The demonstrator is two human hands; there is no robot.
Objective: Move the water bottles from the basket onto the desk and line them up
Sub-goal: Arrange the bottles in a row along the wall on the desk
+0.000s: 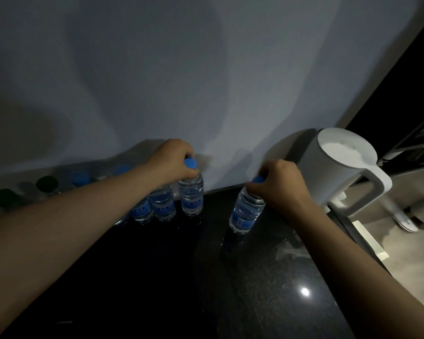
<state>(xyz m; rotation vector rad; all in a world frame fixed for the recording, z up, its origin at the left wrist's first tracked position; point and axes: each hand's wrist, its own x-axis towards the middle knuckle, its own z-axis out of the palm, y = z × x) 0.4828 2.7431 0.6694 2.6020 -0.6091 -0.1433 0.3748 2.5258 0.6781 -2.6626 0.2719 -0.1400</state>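
Small clear water bottles with blue caps and blue labels stand in a row on the black desk [206,277] along the wall. My left hand [171,162] grips the top of the rightmost bottle of the row [191,196], which stands upright. My right hand [279,184] holds another bottle [245,211] by its cap; this one is tilted, with its base near the desk surface, apart from the row. More bottles [162,204] stand just left of it, partly hidden by my left forearm. The basket is not in view.
A white electric kettle [338,167] stands at the desk's right end, close to my right hand. Dark green caps [47,183] and further blue caps show at the far left along the wall. The desk's right edge drops to a pale floor.
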